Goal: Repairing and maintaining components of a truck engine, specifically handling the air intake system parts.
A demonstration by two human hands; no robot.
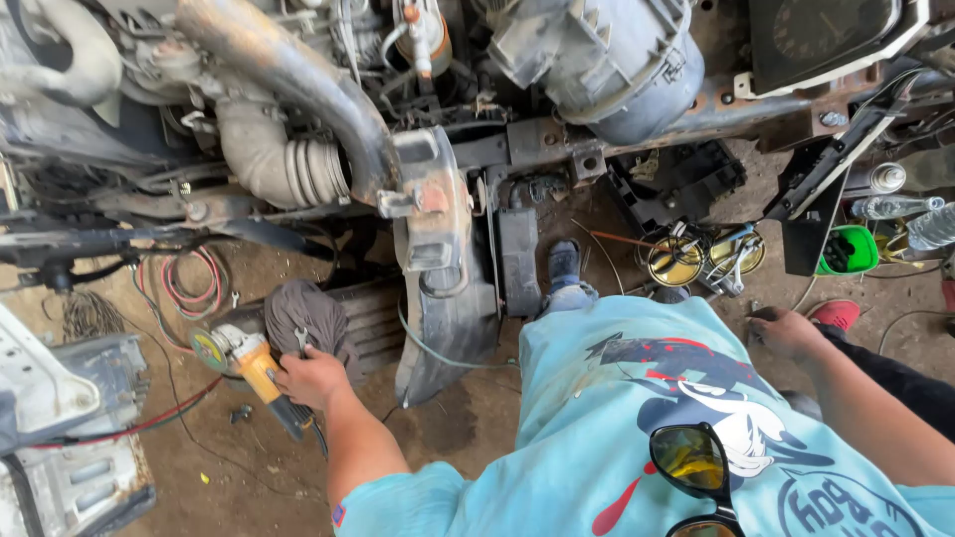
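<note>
While the left hand (310, 378) closes around the yellow body of the grinder (254, 370), the tool lies low on the dirt floor (438, 423) at the near left, its disc (210, 350) pointing left toward the red cable (189, 283). A small wrench (301, 341) rests on the grey cloth (303, 313) just beyond the knuckles. As I judge it, the risk is the disc: it sits close to the cable and to the cloth, and a start or a slip there could nick the wire or snag the fabric (the cord trailing under the wrist could also tug the tool off line). The left arm reaches down and leftward, elbow bent, fingers wrapped over the top of the grinder. The right hand (786, 331) is stretched out to the right, palm down, fingers spread loosely on the floor near the two round lamps (704, 257), holding nothing, seemingly as a prop.
</note>
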